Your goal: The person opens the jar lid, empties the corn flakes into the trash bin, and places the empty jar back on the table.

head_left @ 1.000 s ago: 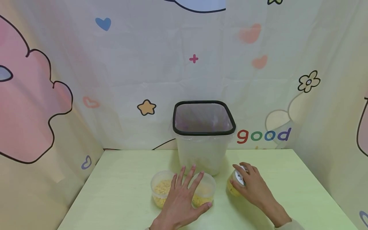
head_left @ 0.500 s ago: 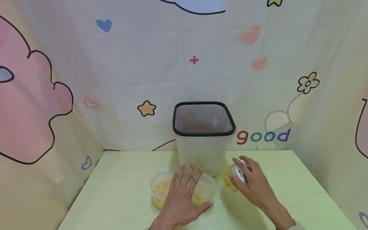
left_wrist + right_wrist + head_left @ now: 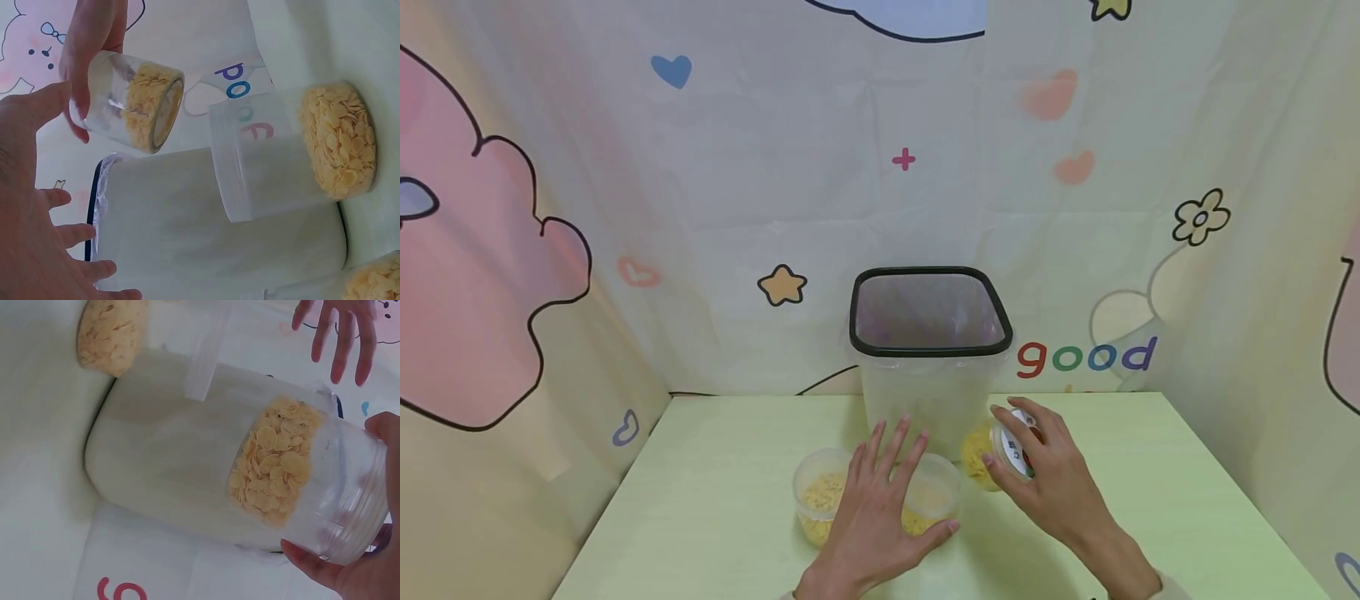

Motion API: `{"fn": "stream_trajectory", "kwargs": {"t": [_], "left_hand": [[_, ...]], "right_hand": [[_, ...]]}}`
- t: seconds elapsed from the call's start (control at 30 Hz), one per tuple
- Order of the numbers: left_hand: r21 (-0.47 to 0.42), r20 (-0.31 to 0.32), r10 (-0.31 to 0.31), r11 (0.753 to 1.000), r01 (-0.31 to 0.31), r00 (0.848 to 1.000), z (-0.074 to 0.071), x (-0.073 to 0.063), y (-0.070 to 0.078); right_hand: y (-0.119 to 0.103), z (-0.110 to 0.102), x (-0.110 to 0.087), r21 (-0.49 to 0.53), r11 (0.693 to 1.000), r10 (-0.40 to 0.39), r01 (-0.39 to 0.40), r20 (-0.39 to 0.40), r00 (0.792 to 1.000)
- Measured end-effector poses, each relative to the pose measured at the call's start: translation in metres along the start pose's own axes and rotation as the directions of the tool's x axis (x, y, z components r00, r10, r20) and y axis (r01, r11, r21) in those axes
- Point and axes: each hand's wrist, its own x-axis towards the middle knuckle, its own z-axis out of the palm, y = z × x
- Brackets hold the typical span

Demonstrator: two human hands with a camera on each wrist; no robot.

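My right hand (image 3: pixel 1051 479) grips a clear jar (image 3: pixel 977 457) at its white printed lid (image 3: pixel 1017 443). Pale yellow flakes (image 3: pixel 275 462) fill part of this jar, which tilts above the table with its base toward the left. My left hand (image 3: pixel 876 521), fingers spread, hovers over two other clear jars and holds nothing. One of those, the right jar (image 3: pixel 934 492), has no lid on and has flakes at its bottom. The left jar (image 3: pixel 822 496), also lidless, holds similar flakes and is partly hidden by the left hand.
Behind the jars stands a whitish bin (image 3: pixel 925 387) with a black rim and a clear liner over its edge. The pale green table (image 3: pixel 722 475) ends at a printed cloth backdrop (image 3: pixel 737 167), with more cloth on both sides.
My right hand has lifted the lidded jar off the table and carried it left, tipping it further toward the other jars. The left hand has stayed nearly still.
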Motion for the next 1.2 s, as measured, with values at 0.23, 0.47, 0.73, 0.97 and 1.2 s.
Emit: {"fn": "stream_trajectory", "kwargs": {"t": [0.23,0.47,0.73,0.97,1.2], "left_hand": [[-0.010,-0.034,0.007,1.000,-0.008,0.999,-0.001,0.002,0.003],[-0.040,-0.050,-0.007,0.999,0.005,0.999,-0.004,0.004,0.006],[-0.076,-0.169,0.018,0.997,-0.032,0.985,-0.004,0.009,0.007],[-0.091,-0.232,0.018,0.995,-0.040,0.972,-0.004,0.011,0.007],[-0.113,-0.286,-0.005,0.993,-0.029,0.958,-0.005,0.013,0.009]], "right_hand": [[-0.015,-0.005,0.007,0.021,0.999,-0.046,0.047,-0.020,0.999],[-0.028,-0.007,0.013,0.072,0.996,-0.056,0.059,-0.052,0.997],[-0.044,-0.005,0.020,0.130,0.988,-0.065,0.078,-0.098,0.993],[-0.055,-0.001,0.025,0.188,0.979,-0.069,0.084,-0.087,0.994],[-0.066,0.006,0.028,0.213,0.972,-0.082,0.098,-0.080,0.993]]}}
